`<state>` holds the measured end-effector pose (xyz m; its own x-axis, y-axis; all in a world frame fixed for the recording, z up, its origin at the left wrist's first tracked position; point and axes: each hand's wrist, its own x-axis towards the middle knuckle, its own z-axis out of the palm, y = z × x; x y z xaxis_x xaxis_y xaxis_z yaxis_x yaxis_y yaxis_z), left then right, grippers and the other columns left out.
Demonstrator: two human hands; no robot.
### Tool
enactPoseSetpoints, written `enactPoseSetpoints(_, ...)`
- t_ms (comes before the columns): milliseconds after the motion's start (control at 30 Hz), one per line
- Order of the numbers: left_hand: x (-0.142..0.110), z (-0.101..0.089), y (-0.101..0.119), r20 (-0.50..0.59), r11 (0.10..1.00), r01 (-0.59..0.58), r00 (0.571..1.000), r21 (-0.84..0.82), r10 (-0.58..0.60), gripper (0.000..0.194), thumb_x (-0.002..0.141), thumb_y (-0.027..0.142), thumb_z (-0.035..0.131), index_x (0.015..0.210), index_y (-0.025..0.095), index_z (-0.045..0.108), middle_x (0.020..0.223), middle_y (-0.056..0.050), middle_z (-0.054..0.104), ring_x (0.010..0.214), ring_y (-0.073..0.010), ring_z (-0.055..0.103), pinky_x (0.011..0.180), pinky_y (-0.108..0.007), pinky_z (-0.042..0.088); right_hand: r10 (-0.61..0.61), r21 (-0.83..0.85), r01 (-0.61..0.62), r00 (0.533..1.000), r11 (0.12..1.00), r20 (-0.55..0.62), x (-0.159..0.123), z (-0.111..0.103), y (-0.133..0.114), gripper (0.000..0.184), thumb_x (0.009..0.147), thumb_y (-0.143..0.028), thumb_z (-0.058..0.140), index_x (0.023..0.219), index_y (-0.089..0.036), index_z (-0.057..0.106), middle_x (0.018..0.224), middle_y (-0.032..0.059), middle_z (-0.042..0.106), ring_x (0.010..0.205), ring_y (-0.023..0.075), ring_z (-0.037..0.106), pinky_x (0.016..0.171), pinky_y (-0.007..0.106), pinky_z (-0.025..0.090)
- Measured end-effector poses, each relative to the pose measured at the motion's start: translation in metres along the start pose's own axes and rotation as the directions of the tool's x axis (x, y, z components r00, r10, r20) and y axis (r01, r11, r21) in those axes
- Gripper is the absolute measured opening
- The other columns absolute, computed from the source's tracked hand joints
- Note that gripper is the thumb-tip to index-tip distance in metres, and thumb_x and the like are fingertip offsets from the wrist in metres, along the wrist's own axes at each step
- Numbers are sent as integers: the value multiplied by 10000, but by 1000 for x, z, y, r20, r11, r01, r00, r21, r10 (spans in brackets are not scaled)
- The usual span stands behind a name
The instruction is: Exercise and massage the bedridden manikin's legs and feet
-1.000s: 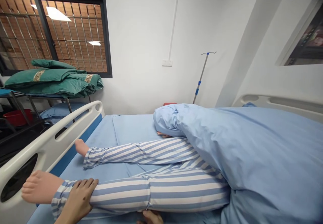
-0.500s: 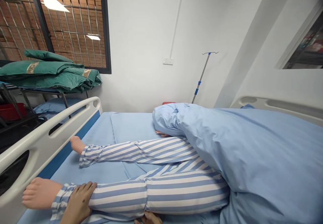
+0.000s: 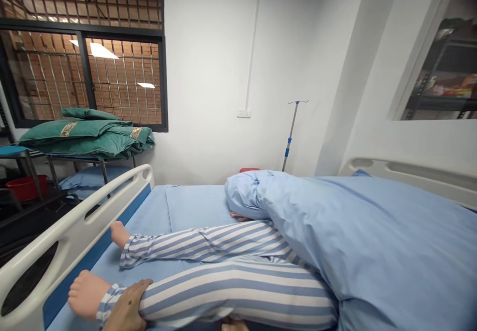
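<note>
A mannequin-like figure lies on the bed in blue-and-white striped trousers. Its near leg [image 3: 238, 291] is slightly bent, the knee raised off the sheet. My left hand [image 3: 128, 306] wraps over the shin of that leg, just above the bare near foot [image 3: 87, 293]. At the bottom edge, my right hand [image 3: 234, 325] holds the leg from below at the knee; most of its fingers are hidden under the trouser cloth. The far leg [image 3: 201, 244] lies stretched out on the light blue sheet [image 3: 197, 199]. A blue quilt [image 3: 357, 241], folded back, covers the upper body.
A pale footboard [image 3: 70, 211] borders the bed at left and a headboard [image 3: 410, 169] at right. Behind stands an IV pole [image 3: 290, 137]. Green folded bedding [image 3: 89, 137] is piled on a rack below the window. A red basin [image 3: 28, 187] sits at far left.
The near leg has bent, its knee rising and its foot sliding right toward the hips. My left hand has moved right with the shin. The view has tilted up.
</note>
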<state>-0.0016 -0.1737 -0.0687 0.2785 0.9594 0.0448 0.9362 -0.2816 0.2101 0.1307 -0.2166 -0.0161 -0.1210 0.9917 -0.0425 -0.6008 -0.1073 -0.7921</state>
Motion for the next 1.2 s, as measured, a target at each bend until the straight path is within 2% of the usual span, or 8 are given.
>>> enactPoseSetpoints(67, 3, -9, 17, -43, 997, 5, 999, -77, -9, 782, 432, 140, 474, 1213, 186, 480, 1260, -40, 526, 1180, -240, 444, 1010, -305, 325, -32, 11, 33, 998, 999, -59, -34, -64, -38, 193, 508, -292, 722, 656, -192, 648, 802, 102, 676, 1021, 298, 564, 779, 432, 464)
enactPoseSetpoints(133, 6, -18, 36, -92, 990, 0, 996, -140, -12, 766, 443, 149, 485, 1209, 178, 474, 1250, -50, 532, 1165, -246, 455, 1001, -311, 336, -65, 65, 76, 986, 995, -153, -59, -114, -71, 328, 497, -337, 750, 779, -193, 663, 926, 113, 655, 1097, 317, 501, 825, 444, 449)
enactPoseSetpoints(233, 9, -25, 60, -159, 977, -33, 987, -210, -1, 738, 463, 158, 493, 1200, 185, 466, 1235, -54, 534, 1135, -248, 472, 980, -333, 350, -99, 147, 131, 974, 980, -205, -75, -149, -105, 474, 509, -333, 762, 947, -198, 640, 1071, 119, 600, 1159, 321, 428, 877, 467, 414)
enactPoseSetpoints(367, 8, -10, 75, -178, 959, -18, 983, -283, -34, 695, 465, 156, 499, 1159, 182, 473, 1181, -61, 558, 1079, -241, 506, 934, -333, 381, -96, 123, 122, 975, 985, -199, -78, -147, -115, 499, 546, -334, 750, 1010, -204, 621, 1112, 125, 580, 1172, 318, 408, 903, 479, 381)
enactPoseSetpoints(567, 4, 16, 71, -229, 949, -54, 973, -309, -19, 604, 522, 178, 499, 1126, 171, 478, 1132, -73, 573, 1041, -232, 529, 904, -329, 396, -104, 110, 128, 974, 986, -202, -80, -145, -102, 478, 526, -317, 760, 969, -189, 633, 1096, 129, 592, 1121, 313, 457, 883, 455, 393)
enactPoseSetpoints(833, 7, 7, 63, -173, 971, -48, 985, -233, 7, 634, 530, 208, 491, 1164, 191, 472, 1179, -61, 567, 1091, -244, 510, 933, -330, 381, -54, 120, 85, 969, 989, -240, -84, -142, -107, 479, 497, -316, 770, 944, -198, 644, 1068, 113, 602, 1089, 305, 483, 862, 441, 408)
enactPoseSetpoints(1000, 6, 0, 58, -95, 990, -62, 994, -125, 50, 653, 522, 204, 475, 1175, 185, 487, 1199, -69, 567, 1127, -250, 487, 973, -345, 339, -61, 144, 110, 950, 983, -305, -85, -143, -96, 489, 460, -321, 787, 908, -184, 647, 1040, 114, 615, 1045, 304, 513, 837, 434, 421)
enactPoseSetpoints(1200, 9, -14, 40, -105, 990, -131, 987, -60, 124, 616, 558, 205, 445, 1169, 189, 524, 1202, -64, 568, 1121, -247, 485, 957, -363, 330, -49, 161, 120, 920, 980, -389, -88, -144, -79, 462, 441, -317, 784, 864, -196, 644, 995, 96, 630, 1021, 306, 524, 817, 446, 430)
